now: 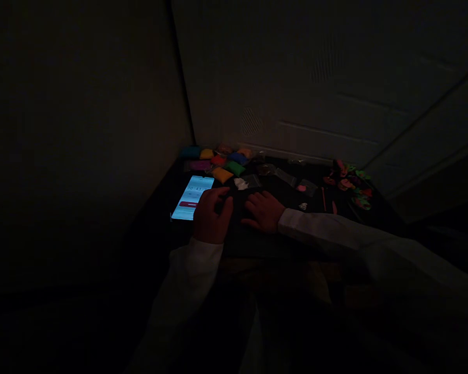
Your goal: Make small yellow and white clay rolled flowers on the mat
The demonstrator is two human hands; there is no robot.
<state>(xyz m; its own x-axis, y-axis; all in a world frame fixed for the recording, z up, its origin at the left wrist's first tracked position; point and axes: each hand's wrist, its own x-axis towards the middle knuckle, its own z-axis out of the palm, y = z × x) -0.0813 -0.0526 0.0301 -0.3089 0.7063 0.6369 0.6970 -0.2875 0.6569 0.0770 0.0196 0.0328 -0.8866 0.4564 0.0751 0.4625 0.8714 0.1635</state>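
Observation:
In dim light my left hand (212, 215) hovers over or rests at the right edge of a lit phone (187, 197), covering part of its screen. Its thumb and fingers are apart, with nothing seen between them. My right hand (264, 211) lies palm down on the dark tabletop (257, 244), fingers spread and holding nothing. Just beyond the hands sits a white lump (241, 183), perhaps clay, beside a clear plastic bag (252, 181). A smaller whitish piece (303, 206) lies to the right of my right hand.
Several coloured packets, among them an orange one (221, 174) and a green one (235, 167), cluster at the back left. Toward the right are a pink lump (302, 188), a thin stick-like tool (323, 199) and colourful shaped pieces (346, 184). A wall (296, 93) rises behind the table.

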